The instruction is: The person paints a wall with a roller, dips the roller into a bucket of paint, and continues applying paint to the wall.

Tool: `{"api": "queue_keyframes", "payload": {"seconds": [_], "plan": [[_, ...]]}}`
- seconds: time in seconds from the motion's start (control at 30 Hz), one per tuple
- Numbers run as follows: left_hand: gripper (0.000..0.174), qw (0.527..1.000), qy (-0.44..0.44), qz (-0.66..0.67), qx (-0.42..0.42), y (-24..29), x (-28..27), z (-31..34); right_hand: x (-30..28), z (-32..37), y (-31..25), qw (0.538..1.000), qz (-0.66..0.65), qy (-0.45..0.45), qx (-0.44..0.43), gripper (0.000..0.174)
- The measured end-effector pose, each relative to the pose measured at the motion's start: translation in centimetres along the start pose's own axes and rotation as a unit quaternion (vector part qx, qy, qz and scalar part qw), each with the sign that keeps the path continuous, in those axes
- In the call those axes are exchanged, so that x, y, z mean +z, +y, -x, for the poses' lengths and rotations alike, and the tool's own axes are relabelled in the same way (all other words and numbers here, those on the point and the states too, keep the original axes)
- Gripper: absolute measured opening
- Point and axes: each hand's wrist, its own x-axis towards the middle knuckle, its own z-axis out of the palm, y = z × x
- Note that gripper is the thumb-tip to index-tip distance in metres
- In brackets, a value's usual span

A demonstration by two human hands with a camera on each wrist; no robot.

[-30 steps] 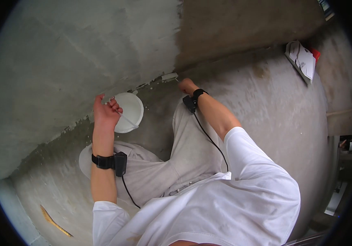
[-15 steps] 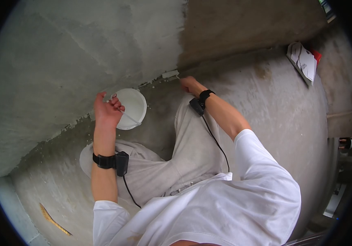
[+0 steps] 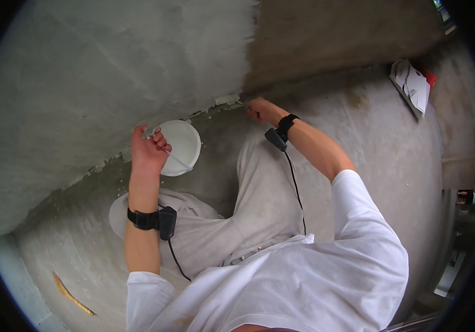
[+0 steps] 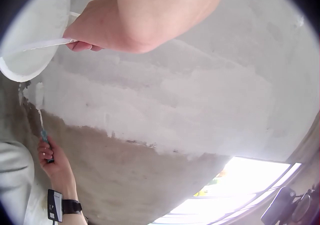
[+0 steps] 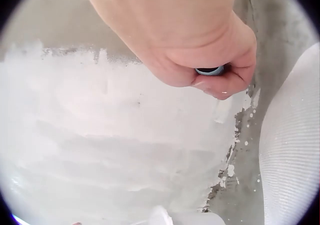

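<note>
My left hand (image 3: 149,153) grips the strap-like handle (image 4: 45,45) of a white bucket (image 3: 189,138). The bucket tilts beside the foot of the wall, its pale inside facing up. With my right hand (image 3: 265,110) I hold a small paint roller by its blue-grey grip (image 4: 45,135). Its white roller head (image 3: 227,99) lies against the bottom of the wall, where wall and floor meet. In the right wrist view only the dark end of the grip (image 5: 210,71) shows inside my curled fingers; the roller head is hidden there.
White coating covers the left part of the wall (image 3: 138,61); bare brown wall (image 3: 331,44) lies to the right. White drips spot the floor edge. A wooden-coloured brush-like stick (image 3: 71,293) lies at lower left, a white board (image 3: 410,86) at far right. My bent legs (image 3: 265,193) are close below.
My right hand and forearm have shifted to the right, and the roller's angle has turned slightly. My left hand and the bucket sit slightly further right in view; its grip is unchanged.
</note>
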Motion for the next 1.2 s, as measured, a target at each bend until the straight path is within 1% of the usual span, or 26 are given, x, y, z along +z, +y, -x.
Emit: {"api": "queue_keyframes", "payload": {"seconds": [0.07,0.13,0.17,0.2,0.23,0.27,0.33,0.37,0.43,0.47,0.5,0.53,0.57,0.6,0.63,0.67,0.7,0.73,0.8,0.83,0.93,1.07,1.13,1.17,1.2], "plan": [[0.033,1.0,0.005,0.005,0.005,-0.1,0.2,0.3,0.0,-2.1,0.9,1.0,-0.009,-0.015,-0.007,0.024],[0.033,1.0,0.001,0.013,0.012,-0.2,0.1,0.5,0.1,-4.4,1.8,0.999,0.049,-0.017,-0.003,0.016],[0.033,1.0,0.004,0.015,0.013,-0.3,0.1,0.6,-0.7,-7.3,3.6,0.998,0.051,-0.02,-0.001,0.016],[0.033,1.0,0.001,0.019,0.017,-0.3,0.1,0.7,-2.2,-11.2,6.0,0.976,0.16,-0.075,-0.128,0.011],[0.032,1.0,-0.004,0.022,0.021,-0.3,0.1,0.7,-3.0,-13.4,7.3,0.922,0.263,-0.127,-0.252,0.007],[0.032,0.999,-0.002,0.024,0.022,-0.3,0.1,0.6,-3.0,-13.4,7.4,0.922,0.265,-0.13,-0.252,0.007],[0.032,0.999,-0.007,0.024,0.022,-0.3,0.1,0.7,-2.9,-13.1,7.5,0.891,0.3,-0.114,-0.32,0.01],[0.032,0.999,-0.007,0.025,0.022,-0.3,0.0,0.6,-3.0,-12.9,7.4,0.891,0.301,-0.115,-0.32,0.01],[0.032,0.999,0.005,0.024,0.02,-0.3,-0.1,0.3,-3.5,-12.2,7.1,0.866,0.35,-0.11,-0.339,0.009],[0.032,0.999,0.003,0.025,0.02,-0.4,0.2,0.3,-4.3,-13.2,7.4,0.866,0.352,-0.108,-0.339,0.009],[0.032,0.999,0.012,0.027,0.022,-0.4,0.4,0.4,-4.8,-14.3,7.6,0.849,0.378,-0.113,-0.351,0.008],[0.032,0.999,0.023,0.029,0.025,-0.4,0.5,0.5,-4.5,-14.0,7.1,0.831,0.404,-0.119,-0.362,0.008],[0.032,0.999,0.023,0.029,0.026,-0.3,0.3,0.4,-4.4,-13.6,6.7,0.831,0.404,-0.12,-0.363,0.008],[0.031,0.999,0.023,0.033,0.021,-0.3,0.2,0.3,-4.7,-13.2,6.3,0.856,0.358,-0.148,-0.343,0.006],[0.031,0.999,0.022,0.037,0.015,-0.4,0.1,0.2,-4.5,-11.2,5.0,0.878,0.31,-0.174,-0.321,0.009],[0.031,0.999,0.022,0.037,0.014,-0.4,0.0,0.2,-7.0,-5.7,4.7,0.878,0.31,-0.173,-0.321,0.009],[0.03,0.999,0.018,0.034,0.02,-0.4,-0.1,0.1,-6.1,-1.2,2.5,0.959,0.193,-0.127,-0.162,0.016],[0.03,0.999,0.015,0.031,0.025,-0.4,-0.1,0.0,-0.9,1.3,-1.9,0.995,0.069,-0.074,0.003,0.026],[0.03,0.999,0.016,0.036,0.029,-0.5,0.0,0.2,-0.9,4.1,-3.2,0.995,0.076,-0.066,0.009,0.026],[0.03,0.999,0.018,0.037,0.032,-0.5,0.1,0.3,-1.0,4.5,-3.4,0.995,0.081,-0.058,0.015,0.026],[0.029,0.999,0.013,0.041,0.032,-0.6,-0.1,0.2,-0.5,4.0,-3.3,0.997,0.068,-0.034,0.032,0.027],[0.029,0.998,0.015,0.045,0.028,-0.4,0.0,0.5,0.4,1.9,-2.7,0.996,0.063,-0.041,0.053,0.029],[0.029,0.998,0.007,0.049,0.029,-0.4,-0.3,0.4,0.5,1.1,-2.4,0.991,0.079,-0.109,0.023,0.028],[0.029,0.998,0.009,0.052,0.03,-0.5,-0.3,0.4,-0.3,-0.3,-1.5,0.99,0.082,-0.111,0.025,0.028],[0.029,0.998,0.006,0.052,0.032,-0.5,-0.4,0.4,-1.1,-2.0,-0.3,0.911,0.277,-0.204,-0.227,0.027]]}}
